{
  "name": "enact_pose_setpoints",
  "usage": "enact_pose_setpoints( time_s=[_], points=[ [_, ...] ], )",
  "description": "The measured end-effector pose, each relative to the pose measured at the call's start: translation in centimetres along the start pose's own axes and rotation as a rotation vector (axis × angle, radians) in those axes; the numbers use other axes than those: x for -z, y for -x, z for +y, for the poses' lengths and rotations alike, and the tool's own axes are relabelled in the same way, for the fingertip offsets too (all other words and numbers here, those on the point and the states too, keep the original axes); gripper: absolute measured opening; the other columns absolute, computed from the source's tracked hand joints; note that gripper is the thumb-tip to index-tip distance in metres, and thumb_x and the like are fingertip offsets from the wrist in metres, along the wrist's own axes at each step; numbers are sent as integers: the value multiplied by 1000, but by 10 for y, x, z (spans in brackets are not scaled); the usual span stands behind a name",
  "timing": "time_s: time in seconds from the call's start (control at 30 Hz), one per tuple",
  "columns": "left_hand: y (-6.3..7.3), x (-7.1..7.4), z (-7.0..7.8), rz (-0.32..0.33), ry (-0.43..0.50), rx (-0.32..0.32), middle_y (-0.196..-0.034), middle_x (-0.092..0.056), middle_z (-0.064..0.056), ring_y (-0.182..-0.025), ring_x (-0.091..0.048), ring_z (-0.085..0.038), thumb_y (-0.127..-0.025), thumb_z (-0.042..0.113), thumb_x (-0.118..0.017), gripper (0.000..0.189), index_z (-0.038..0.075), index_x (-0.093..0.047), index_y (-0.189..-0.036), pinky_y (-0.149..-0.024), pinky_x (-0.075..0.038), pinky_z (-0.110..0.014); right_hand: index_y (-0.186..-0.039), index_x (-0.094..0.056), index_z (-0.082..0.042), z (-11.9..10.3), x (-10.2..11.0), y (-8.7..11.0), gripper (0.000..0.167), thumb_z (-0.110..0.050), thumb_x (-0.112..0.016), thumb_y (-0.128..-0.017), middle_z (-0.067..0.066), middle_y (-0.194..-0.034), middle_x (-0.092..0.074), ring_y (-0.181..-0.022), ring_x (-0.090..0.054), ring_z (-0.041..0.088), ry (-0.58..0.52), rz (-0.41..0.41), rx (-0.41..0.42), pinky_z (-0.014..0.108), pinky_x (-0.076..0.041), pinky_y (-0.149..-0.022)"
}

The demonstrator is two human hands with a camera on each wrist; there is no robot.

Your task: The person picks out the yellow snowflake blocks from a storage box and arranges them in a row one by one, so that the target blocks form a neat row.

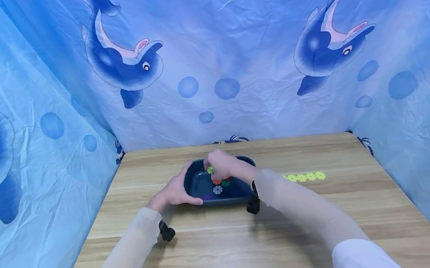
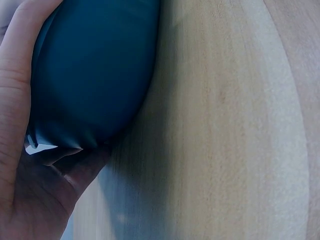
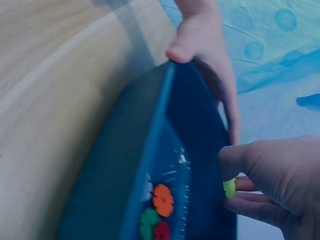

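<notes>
A dark blue plastic basin (image 1: pixel 200 183) sits on the wooden table. My left hand (image 1: pixel 175 192) grips its left end, the thumb over the near rim and the fingers along the outer side. Above the basin, my right hand (image 1: pixel 223 163) pinches a yellow-green notched flower disc (image 3: pixel 229 188) between thumb and fingers. Inside lie an orange flower disc (image 3: pixel 163 200), a green one (image 3: pixel 149 223), a red one (image 3: pixel 161 231), a white one (image 1: pixel 217 190) and a purple one (image 1: pixel 207 198). My right hand and forearm hide part of the basin.
Several yellow-green flower discs (image 1: pixel 306 177) lie in a row on the table (image 1: pixel 227 246), right of the basin, its left end partly behind my right forearm. A blue dolphin-print curtain (image 1: pixel 207 56) hangs behind the table and along both sides.
</notes>
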State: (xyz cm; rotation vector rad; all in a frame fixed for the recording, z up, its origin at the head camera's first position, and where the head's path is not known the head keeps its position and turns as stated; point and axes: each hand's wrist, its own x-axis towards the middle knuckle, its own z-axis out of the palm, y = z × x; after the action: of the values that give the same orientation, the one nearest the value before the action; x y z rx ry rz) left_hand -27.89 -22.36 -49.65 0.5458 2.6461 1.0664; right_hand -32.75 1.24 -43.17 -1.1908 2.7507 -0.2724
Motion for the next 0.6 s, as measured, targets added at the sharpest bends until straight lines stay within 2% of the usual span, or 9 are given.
enact_pose_setpoints(
  time_s=[0.2,0.37,0.6],
  points=[
    [0,0,0,2,-12,10,-174,-27,-22,-154,-38,-45,-71,47,-99,144,14,-3,-172,-125,-34,-67,-119,-80,-5,12,17,8,30,-10,-79,-90,9,-119,-79,-114,-73,25,-24,15,10,43,-59,-103],
    [0,0,1,9,4,18,-174,-26,-21,-156,-35,-45,-69,47,-100,145,14,-3,-172,-126,-31,-66,-119,-80,-5,23,29,16,28,-12,-78,-92,8,-120,-79,-114,-72,25,18,26,10,42,-61,-97],
    [-1,-1,1,14,-15,27,-175,-26,-21,-156,-34,-45,-67,51,-100,148,16,-3,-172,-127,-30,-67,-121,-79,-6,36,38,29,29,-14,-77,-94,8,-122,-77,-115,-71,26,40,11,-54,43,-60,-98]
  ],
)
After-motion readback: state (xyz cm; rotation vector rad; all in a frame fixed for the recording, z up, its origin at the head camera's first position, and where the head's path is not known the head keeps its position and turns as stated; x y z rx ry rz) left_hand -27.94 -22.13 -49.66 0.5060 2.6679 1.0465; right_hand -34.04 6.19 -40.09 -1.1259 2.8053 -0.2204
